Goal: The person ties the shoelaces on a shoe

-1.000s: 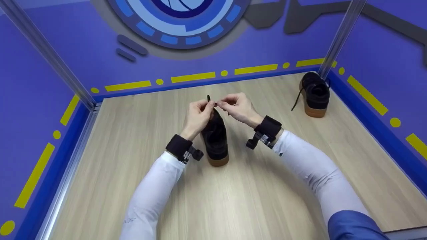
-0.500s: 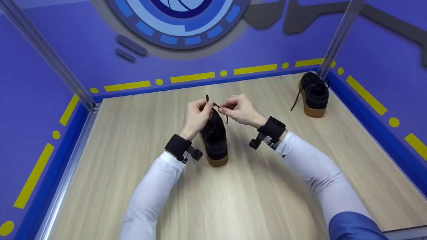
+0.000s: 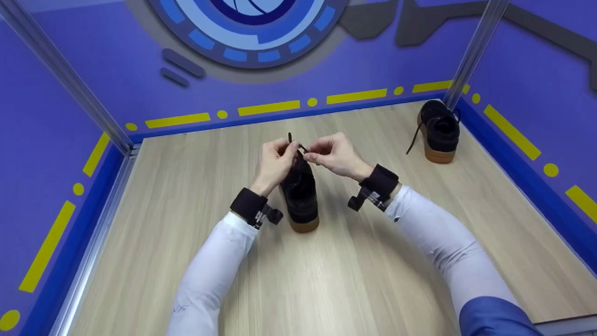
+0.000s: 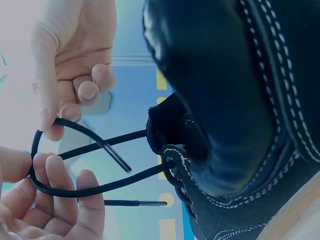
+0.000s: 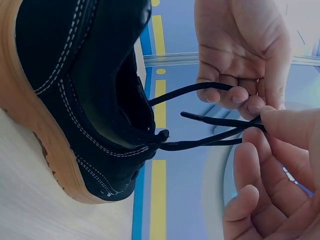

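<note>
A black shoe [image 3: 302,205] with a tan sole sits on the wooden board, its heel towards me. Over its front, my left hand [image 3: 274,161] pinches the black shoelace [image 4: 100,189] between thumb and fingers. A tipped end of that lace sticks out past the left fingers in the left wrist view. My right hand [image 3: 339,155] pinches the lace's other end, bent round in a curve, its tip free below the fingertips. In the right wrist view, lace strands [image 5: 210,139] run from the shoe's eyelets to both hands and cross near the fingertips.
A second black shoe [image 3: 440,133] stands at the back right corner, one lace trailing on the board [image 3: 186,224]. Purple-blue panels [image 3: 261,102] with yellow marks close off the back and sides. Each wrist wears a black strap with a small camera.
My right hand first drew slightly right, away from the left, the lace showing between them. Its fingertips have since come lower and back towards the left hand. The left hand has hardly moved.
</note>
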`<state>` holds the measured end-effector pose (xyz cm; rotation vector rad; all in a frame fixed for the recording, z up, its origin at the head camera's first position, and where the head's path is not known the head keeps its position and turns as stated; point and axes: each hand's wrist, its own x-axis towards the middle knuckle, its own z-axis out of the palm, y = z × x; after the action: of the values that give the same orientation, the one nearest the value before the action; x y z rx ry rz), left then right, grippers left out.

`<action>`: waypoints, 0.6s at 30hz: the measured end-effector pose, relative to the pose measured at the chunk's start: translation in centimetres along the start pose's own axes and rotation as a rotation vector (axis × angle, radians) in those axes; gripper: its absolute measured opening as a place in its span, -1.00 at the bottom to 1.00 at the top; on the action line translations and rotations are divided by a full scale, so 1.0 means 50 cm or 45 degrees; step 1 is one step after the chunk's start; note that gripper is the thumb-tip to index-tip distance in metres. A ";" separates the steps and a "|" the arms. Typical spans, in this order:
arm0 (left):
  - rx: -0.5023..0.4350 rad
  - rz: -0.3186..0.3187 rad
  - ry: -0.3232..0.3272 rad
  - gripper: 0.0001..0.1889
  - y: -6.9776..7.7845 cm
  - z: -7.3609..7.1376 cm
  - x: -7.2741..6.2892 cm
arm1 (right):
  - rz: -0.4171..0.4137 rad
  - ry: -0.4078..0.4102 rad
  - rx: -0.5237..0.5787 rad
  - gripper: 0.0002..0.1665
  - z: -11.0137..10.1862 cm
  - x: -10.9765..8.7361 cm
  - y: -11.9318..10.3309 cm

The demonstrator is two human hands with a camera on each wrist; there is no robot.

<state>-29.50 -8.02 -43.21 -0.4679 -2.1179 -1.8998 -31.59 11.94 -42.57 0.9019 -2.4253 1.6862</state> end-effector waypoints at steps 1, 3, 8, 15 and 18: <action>0.003 0.001 -0.002 -0.78 0.000 0.000 0.000 | -0.006 0.004 -0.002 -0.89 0.000 0.000 0.001; 0.009 0.004 -0.007 -0.79 0.000 0.000 0.000 | -0.018 0.011 -0.007 -0.88 0.001 -0.001 0.004; 0.063 0.022 -0.003 -0.82 0.002 0.000 -0.003 | -0.048 0.049 -0.082 -0.87 0.006 -0.003 0.011; 0.089 0.031 -0.017 -0.83 0.003 0.003 -0.004 | -0.124 0.118 -0.257 -0.90 0.017 -0.002 0.021; 0.090 0.018 -0.034 -0.83 0.006 0.004 -0.005 | -0.162 0.138 -0.310 -0.90 0.022 -0.001 0.027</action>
<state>-29.16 -7.80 -43.08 -0.4948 -2.1846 -1.8136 -31.88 11.32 -44.16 0.8839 -2.3784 1.3263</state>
